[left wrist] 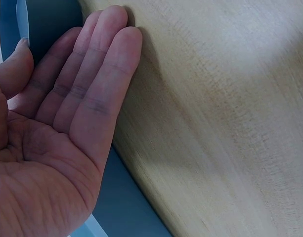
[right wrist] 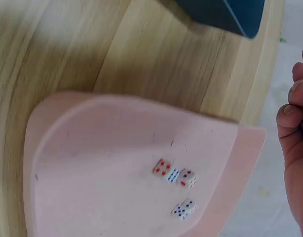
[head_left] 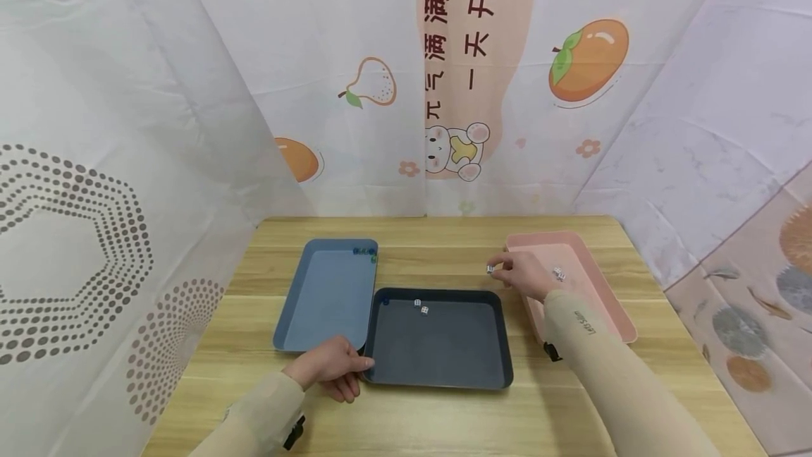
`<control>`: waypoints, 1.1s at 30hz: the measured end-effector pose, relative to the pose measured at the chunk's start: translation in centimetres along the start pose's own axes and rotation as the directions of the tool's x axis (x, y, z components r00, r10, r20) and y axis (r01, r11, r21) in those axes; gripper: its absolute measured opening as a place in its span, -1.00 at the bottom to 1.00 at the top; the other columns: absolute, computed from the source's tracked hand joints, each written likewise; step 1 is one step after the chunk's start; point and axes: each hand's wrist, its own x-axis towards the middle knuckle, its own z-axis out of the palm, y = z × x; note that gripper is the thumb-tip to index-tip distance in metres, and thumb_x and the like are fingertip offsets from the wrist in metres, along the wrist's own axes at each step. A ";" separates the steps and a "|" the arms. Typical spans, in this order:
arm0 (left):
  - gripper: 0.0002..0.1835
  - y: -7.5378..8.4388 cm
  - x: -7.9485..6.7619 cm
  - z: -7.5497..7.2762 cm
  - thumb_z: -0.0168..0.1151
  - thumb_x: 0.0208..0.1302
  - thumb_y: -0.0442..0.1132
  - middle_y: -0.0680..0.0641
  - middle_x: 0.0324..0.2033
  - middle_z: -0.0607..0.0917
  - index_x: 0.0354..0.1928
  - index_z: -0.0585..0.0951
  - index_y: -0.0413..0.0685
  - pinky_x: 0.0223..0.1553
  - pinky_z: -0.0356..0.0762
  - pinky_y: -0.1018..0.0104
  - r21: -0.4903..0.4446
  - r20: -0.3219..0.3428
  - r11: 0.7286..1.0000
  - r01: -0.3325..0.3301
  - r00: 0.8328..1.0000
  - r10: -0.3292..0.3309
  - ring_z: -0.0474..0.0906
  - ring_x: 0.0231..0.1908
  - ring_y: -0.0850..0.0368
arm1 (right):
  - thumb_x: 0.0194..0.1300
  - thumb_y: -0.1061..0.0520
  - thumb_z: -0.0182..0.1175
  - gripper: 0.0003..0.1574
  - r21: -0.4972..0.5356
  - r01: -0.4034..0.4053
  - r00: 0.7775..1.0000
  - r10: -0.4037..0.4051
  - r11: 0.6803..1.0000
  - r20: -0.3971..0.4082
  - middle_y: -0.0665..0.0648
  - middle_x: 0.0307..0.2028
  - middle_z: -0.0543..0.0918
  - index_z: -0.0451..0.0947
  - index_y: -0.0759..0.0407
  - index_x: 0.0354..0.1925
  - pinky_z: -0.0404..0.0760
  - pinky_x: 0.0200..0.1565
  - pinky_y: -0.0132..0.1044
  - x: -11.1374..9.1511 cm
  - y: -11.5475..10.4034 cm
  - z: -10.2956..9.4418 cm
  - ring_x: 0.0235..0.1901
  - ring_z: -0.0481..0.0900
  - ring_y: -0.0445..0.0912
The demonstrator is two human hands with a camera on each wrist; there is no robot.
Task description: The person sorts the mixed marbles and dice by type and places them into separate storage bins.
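Note:
In the head view, my right hand [head_left: 523, 273] pinches a white die [head_left: 490, 269] between thumb and fingers, over the inner edge of the pink tray [head_left: 580, 252]. The right wrist view shows curled fingertips of that hand [right wrist: 297, 143], but not the die. My left hand [head_left: 331, 365] holds the dark tray [head_left: 444, 351] by its front-left corner; the thumb lies over the rim [left wrist: 23, 19] while the other fingers extend outside it. Two white dice [head_left: 424, 309] and a dark blue die [head_left: 385, 301] lie near the dark tray's back. Several white dice [right wrist: 174, 175] sit in the pink tray.
At the left stands a blue tray [head_left: 330, 302], with several blue and green dice [head_left: 364, 251] by its back-right corner. All three trays rest on a wooden table [head_left: 438, 252]. Printed curtains [head_left: 355, 182] hang behind and at both sides.

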 end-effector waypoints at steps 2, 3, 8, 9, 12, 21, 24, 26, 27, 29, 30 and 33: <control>-0.55 0.0 0.0 0.0 0.26 0.46 0.02 -0.19 -0.52 0.78 -0.39 0.78 -0.23 -0.42 0.76 0.12 0.002 0.001 1.000 -0.001 1.000 0.001 0.75 -0.54 0.06 | 0.45 0.13 0.27 -0.66 -0.008 -0.004 1.000 0.004 1.000 -0.019 0.26 -0.38 0.65 0.67 0.21 0.13 0.47 -0.47 -0.25 -0.2 0.4 -0.3 -0.50 0.48 -0.05; -0.55 0.1 0.0 0.1 0.27 0.46 0.02 -0.19 -0.52 0.78 -0.39 0.78 -0.24 -0.42 0.76 0.12 0.002 0.000 1.000 -0.003 1.000 0.003 0.75 -0.55 0.06 | 0.45 0.13 0.27 -0.66 -0.002 -0.010 1.000 0.010 1.000 -0.026 0.28 -0.37 0.66 0.67 0.21 0.13 0.47 -0.46 -0.25 -0.4 0.5 -0.5 -0.50 0.49 -0.04; -0.55 0.2 -0.1 0.1 0.26 0.46 0.02 -0.17 -0.54 0.78 -0.39 0.78 -0.23 -0.43 0.75 0.14 0.003 -0.002 1.000 0.001 1.000 -0.001 0.75 -0.55 0.07 | 0.48 0.12 0.24 -0.61 -0.001 -0.036 0.998 0.036 0.999 -0.042 0.31 -0.37 0.66 0.63 0.25 0.18 0.48 -0.48 -0.25 -0.9 1.3 -1.5 -0.53 0.49 -0.03; -0.55 0.2 -0.1 0.1 0.26 0.47 0.02 -0.17 -0.53 0.78 -0.39 0.78 -0.23 -0.43 0.75 0.14 0.003 -0.002 1.000 0.002 1.000 -0.002 0.75 -0.56 0.08 | 0.48 0.12 0.24 -0.60 0.000 -0.046 0.998 0.046 0.999 -0.043 0.32 -0.37 0.66 0.63 0.25 0.19 0.48 -0.50 -0.25 -1.0 1.4 -1.7 -0.54 0.49 -0.03; -0.55 0.3 -0.1 0.1 0.26 0.47 0.02 -0.18 -0.53 0.78 -0.39 0.77 -0.24 -0.43 0.75 0.14 0.003 -0.003 1.000 0.003 1.000 -0.003 0.75 -0.55 0.07 | 0.49 0.11 0.23 -0.60 -0.031 -0.054 0.997 0.053 0.998 -0.048 0.28 -0.35 0.67 0.62 0.25 0.20 0.50 -0.50 -0.24 -1.5 2.0 -2.3 -0.54 0.51 -0.03; -0.56 0.4 -0.3 0.3 0.26 0.47 0.01 -0.20 -0.52 0.78 -0.38 0.77 -0.25 -0.42 0.76 0.11 0.011 -0.016 1.000 -0.007 1.000 0.008 0.76 -0.54 0.02 | 0.47 0.22 0.20 -0.66 -0.020 -0.056 0.995 0.054 0.998 -0.088 0.28 -0.43 0.66 0.64 0.34 0.13 0.51 -0.52 -0.24 -2.7 4.2 -3.6 -0.55 0.59 0.16; -0.56 0.4 -0.3 0.4 0.26 0.47 0.01 -0.21 -0.52 0.78 -0.38 0.77 -0.25 -0.42 0.76 0.10 0.009 -0.015 1.000 -0.010 1.000 0.010 0.76 -0.53 0.02 | 0.46 0.23 0.21 -0.69 -0.009 -0.074 0.993 0.073 0.997 -0.087 0.31 -0.44 0.67 0.65 0.36 0.08 0.51 -0.52 -0.25 -2.9 5.0 -3.9 -0.57 0.57 0.09; -0.56 0.4 -0.3 0.4 0.25 0.47 0.01 -0.21 -0.52 0.78 -0.38 0.77 -0.25 -0.42 0.76 0.10 0.007 -0.014 1.000 -0.008 1.000 0.008 0.76 -0.53 0.01 | 0.46 0.23 0.21 -0.70 -0.006 -0.105 0.992 0.104 0.994 -0.078 0.29 -0.42 0.68 0.66 0.37 0.06 0.52 -0.50 -0.25 -3.2 5.5 -4.2 -0.57 0.54 0.01; -0.56 0.4 -0.3 0.4 0.25 0.47 0.01 -0.21 -0.51 0.78 -0.38 0.77 -0.25 -0.42 0.76 0.10 0.006 -0.014 1.000 -0.007 1.000 0.007 0.76 -0.53 0.01 | 0.47 0.22 0.20 -0.70 0.001 -0.121 0.990 0.121 0.993 -0.071 0.29 -0.42 0.68 0.65 0.38 0.06 0.53 -0.49 -0.25 -3.2 5.8 -4.3 -0.55 0.53 -0.02; -0.55 0.4 -0.3 0.3 0.25 0.47 0.01 -0.21 -0.51 0.78 -0.38 0.77 -0.25 -0.42 0.76 0.10 0.008 -0.015 1.000 -0.006 1.000 0.006 0.76 -0.53 0.02 | 0.47 0.21 0.20 -0.70 0.005 -0.150 0.987 0.150 0.989 -0.058 0.26 -0.43 0.66 0.65 0.38 0.06 0.54 -0.47 -0.25 -3.5 6.3 -4.5 -0.54 0.50 -0.07; -0.55 0.4 -0.3 0.3 0.25 0.47 0.01 -0.21 -0.51 0.78 -0.38 0.77 -0.26 -0.42 0.76 0.10 0.008 -0.016 1.000 -0.006 1.000 0.006 0.76 -0.53 0.02 | 0.47 0.22 0.20 -0.70 0.008 -0.156 0.986 0.156 0.988 -0.052 0.25 -0.44 0.66 0.64 0.39 0.05 0.54 -0.48 -0.26 -3.6 6.5 -4.6 -0.54 0.49 -0.08; -0.55 0.3 -0.4 0.3 0.25 0.47 0.01 -0.20 -0.52 0.78 -0.38 0.77 -0.25 -0.42 0.76 0.11 0.010 -0.019 1.000 -0.006 1.000 0.006 0.76 -0.53 0.02 | 0.43 0.24 0.23 -0.72 0.004 -0.161 0.985 0.161 0.987 -0.054 0.19 -0.53 0.63 0.67 0.41 0.00 0.51 -0.53 -0.30 -4.0 7.1 -4.7 -0.57 0.49 -0.11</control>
